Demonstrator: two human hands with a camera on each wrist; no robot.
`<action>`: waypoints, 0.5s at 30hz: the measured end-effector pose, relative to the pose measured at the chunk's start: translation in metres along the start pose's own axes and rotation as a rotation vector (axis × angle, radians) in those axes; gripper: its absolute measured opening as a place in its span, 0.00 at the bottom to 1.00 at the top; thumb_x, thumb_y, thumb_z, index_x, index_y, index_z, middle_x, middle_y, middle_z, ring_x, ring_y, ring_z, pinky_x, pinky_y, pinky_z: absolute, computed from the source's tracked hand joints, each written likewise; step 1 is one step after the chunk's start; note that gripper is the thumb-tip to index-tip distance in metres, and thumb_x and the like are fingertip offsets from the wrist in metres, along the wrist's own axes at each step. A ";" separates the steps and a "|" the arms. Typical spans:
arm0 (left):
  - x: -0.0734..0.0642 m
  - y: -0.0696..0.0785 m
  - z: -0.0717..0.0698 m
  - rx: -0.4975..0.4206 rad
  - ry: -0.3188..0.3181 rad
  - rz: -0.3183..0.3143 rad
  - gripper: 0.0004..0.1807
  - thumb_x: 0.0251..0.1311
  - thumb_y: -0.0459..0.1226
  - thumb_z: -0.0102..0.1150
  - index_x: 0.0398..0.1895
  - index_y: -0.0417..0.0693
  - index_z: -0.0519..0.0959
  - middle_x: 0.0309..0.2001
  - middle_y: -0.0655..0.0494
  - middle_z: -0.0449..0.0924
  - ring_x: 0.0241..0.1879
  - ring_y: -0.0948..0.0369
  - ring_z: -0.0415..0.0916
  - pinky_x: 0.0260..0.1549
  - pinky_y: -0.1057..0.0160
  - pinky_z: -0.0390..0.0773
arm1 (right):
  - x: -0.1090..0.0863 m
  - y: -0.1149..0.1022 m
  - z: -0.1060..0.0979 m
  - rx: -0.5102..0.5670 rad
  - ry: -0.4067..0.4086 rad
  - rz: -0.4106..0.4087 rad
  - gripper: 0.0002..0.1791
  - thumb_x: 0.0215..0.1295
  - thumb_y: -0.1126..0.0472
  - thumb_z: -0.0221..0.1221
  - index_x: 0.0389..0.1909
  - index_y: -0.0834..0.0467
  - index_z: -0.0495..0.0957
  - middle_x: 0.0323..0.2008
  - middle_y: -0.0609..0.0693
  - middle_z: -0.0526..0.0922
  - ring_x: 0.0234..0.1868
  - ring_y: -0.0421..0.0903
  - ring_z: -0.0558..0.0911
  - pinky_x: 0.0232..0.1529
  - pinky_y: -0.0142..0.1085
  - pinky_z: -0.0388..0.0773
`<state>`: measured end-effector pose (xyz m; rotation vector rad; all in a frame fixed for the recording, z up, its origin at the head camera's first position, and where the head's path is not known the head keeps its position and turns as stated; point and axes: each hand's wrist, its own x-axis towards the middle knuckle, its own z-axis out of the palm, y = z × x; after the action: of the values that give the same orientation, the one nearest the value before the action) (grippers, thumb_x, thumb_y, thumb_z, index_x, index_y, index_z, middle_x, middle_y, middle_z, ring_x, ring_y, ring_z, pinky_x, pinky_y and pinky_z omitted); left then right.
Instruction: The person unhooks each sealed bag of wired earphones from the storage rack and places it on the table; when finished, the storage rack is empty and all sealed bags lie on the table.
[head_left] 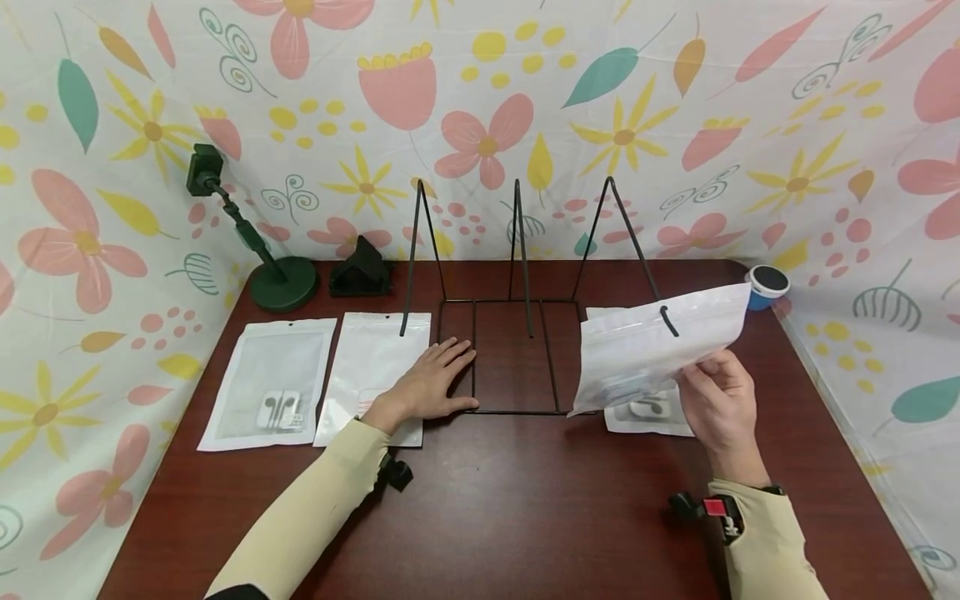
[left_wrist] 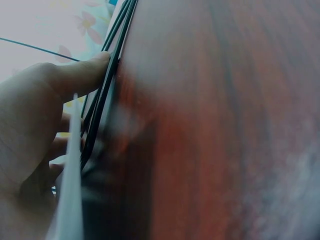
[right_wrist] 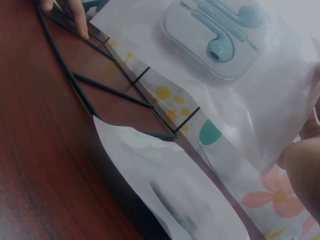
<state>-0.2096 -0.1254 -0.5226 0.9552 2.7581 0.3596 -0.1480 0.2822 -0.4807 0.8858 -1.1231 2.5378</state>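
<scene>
My right hand (head_left: 720, 400) pinches the edge of a white zip bag (head_left: 645, 346), which hangs tilted. The tip of the rack's right prong (head_left: 669, 321) pokes through the bag near its top edge. Through the clear side in the right wrist view, white earphones (right_wrist: 220, 47) show in a plastic case. My left hand (head_left: 431, 379) lies with spread fingers on the left side of the black wire rack's base (head_left: 517, 412), thumb along the front bar. Under that forearm lies a white bag (head_left: 375, 350), face down.
Another earphone bag (head_left: 273, 383) lies at the far left. A further bag (head_left: 652, 421) lies beneath the held one, partly hidden. Behind stand a dark green stand (head_left: 283, 283), a black holder (head_left: 362, 268) and a blue-and-white tub (head_left: 767, 287). A floral cloth (head_left: 480, 108) backs the table.
</scene>
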 end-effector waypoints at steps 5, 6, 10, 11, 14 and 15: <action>0.000 0.001 -0.001 0.007 -0.008 0.002 0.47 0.62 0.64 0.51 0.77 0.50 0.52 0.78 0.51 0.47 0.77 0.50 0.40 0.74 0.48 0.44 | -0.002 -0.002 0.001 -0.003 0.016 -0.001 0.17 0.66 0.85 0.39 0.53 0.80 0.68 0.54 0.67 0.79 0.54 0.55 0.77 0.56 0.43 0.73; 0.000 0.001 -0.001 0.007 -0.008 0.003 0.47 0.62 0.64 0.51 0.77 0.50 0.52 0.78 0.51 0.47 0.77 0.50 0.40 0.74 0.48 0.45 | -0.003 -0.002 0.001 -0.003 0.019 -0.001 0.17 0.66 0.85 0.39 0.53 0.80 0.68 0.54 0.67 0.79 0.54 0.55 0.77 0.55 0.43 0.73; -0.001 0.001 -0.002 0.005 -0.010 0.003 0.47 0.62 0.64 0.51 0.77 0.50 0.52 0.78 0.51 0.47 0.77 0.49 0.40 0.74 0.48 0.45 | -0.004 -0.002 0.002 0.002 0.025 -0.001 0.16 0.66 0.85 0.39 0.52 0.80 0.68 0.53 0.67 0.80 0.53 0.55 0.77 0.55 0.43 0.73; -0.001 0.001 -0.002 0.005 -0.009 0.003 0.47 0.62 0.64 0.51 0.77 0.50 0.52 0.78 0.51 0.47 0.77 0.49 0.40 0.74 0.48 0.45 | -0.005 -0.003 0.002 0.002 0.025 -0.001 0.16 0.66 0.85 0.39 0.52 0.80 0.68 0.54 0.67 0.79 0.53 0.55 0.77 0.55 0.43 0.73; -0.001 0.002 -0.002 0.007 -0.005 0.004 0.47 0.62 0.64 0.52 0.77 0.49 0.53 0.78 0.51 0.47 0.77 0.49 0.41 0.74 0.48 0.45 | -0.006 -0.003 0.002 0.000 0.021 -0.002 0.16 0.66 0.85 0.39 0.53 0.80 0.68 0.54 0.67 0.79 0.53 0.54 0.77 0.55 0.42 0.73; -0.001 0.002 -0.002 0.011 -0.005 0.003 0.47 0.62 0.64 0.52 0.77 0.49 0.53 0.78 0.51 0.47 0.77 0.49 0.41 0.74 0.48 0.45 | -0.006 -0.003 0.002 -0.001 0.020 -0.003 0.17 0.66 0.85 0.39 0.53 0.80 0.68 0.54 0.67 0.79 0.53 0.54 0.77 0.55 0.42 0.73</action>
<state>-0.2083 -0.1249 -0.5196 0.9617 2.7573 0.3431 -0.1413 0.2835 -0.4814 0.8594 -1.1161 2.5382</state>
